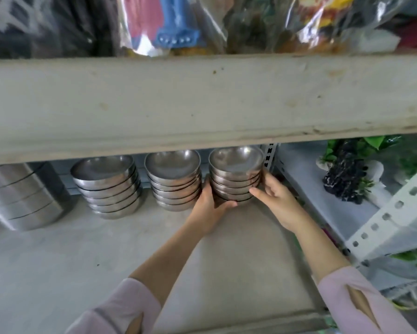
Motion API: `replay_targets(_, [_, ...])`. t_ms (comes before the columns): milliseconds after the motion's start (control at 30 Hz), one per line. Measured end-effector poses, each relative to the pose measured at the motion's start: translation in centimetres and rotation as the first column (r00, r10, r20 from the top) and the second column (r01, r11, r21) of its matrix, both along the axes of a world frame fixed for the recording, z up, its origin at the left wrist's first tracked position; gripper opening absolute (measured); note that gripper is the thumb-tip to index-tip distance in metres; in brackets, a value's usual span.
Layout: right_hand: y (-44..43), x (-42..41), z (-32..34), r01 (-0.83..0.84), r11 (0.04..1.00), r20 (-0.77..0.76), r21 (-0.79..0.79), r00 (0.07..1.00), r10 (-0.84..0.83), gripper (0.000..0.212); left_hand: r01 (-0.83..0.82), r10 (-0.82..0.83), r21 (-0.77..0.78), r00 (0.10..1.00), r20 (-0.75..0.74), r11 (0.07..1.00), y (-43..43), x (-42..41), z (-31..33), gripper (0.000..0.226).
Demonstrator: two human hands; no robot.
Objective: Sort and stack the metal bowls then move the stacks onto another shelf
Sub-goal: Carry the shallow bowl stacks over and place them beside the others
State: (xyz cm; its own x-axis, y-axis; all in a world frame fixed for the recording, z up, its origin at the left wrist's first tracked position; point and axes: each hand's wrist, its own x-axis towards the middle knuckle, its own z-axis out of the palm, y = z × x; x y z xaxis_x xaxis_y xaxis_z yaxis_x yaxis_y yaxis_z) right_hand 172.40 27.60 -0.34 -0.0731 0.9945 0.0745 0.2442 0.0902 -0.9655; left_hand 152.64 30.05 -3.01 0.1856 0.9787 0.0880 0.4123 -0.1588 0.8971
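two-handed hold on rightmost stack of round steel bowls (236,175): left grip (208,206), right grip (275,196) clasp it. stack-moving step; you likely lift level.

Clear plastic bags (311,22) of colourful goods lay across the top of the frame, with dark fabric (46,25) at upper left. Stacked steel tins (21,196) stood at the left edge. At right, a dark ornament (345,174) with green leaves (371,142) sat behind a white perforated upright (395,222).

left sleeve (120,307) and right sleeve (362,300): pale pink loose cloth, each with a narrow slit near the cuff; left hand (208,208), right hand (277,201) bare.
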Motion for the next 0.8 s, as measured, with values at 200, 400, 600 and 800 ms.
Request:
replay_targets(200, [0.7, -0.4, -0.1, 0.018, 0.999, -0.054, -0.043, 0.998, -0.020, 0.071, -0.152, 0.142, -0.122, 0.986, -0.089, 0.981, -1.0, 1.2, 0.5, 0.068])
replay_targets(400, [-4.4, -3.9, 0.5, 0.264, 0.964, 0.024, 0.023, 0.964, -0.265, 0.060, -0.057, 0.048, -0.153, 0.997, -0.062, 0.987, -5.7, -2.3, 2.4, 0.059])
replay_targets(600, [-15.0, -14.0, 1.5, 0.303, 0.914, 0.236, 0.270, 0.900, -0.367, 0.042, -0.070, 0.092, 0.108, 0.971, -0.219, 0.992, -16.6, -16.7, 2.6, 0.037])
replay_targets(800, [-23.8, -30.7, -1.6, 0.136, 0.921, 0.376, 0.366, 0.883, -0.280, 0.040, -0.262, 0.292, 0.138, 0.913, -0.285, 0.955, -30.3, -35.2, 1.2, 0.038])
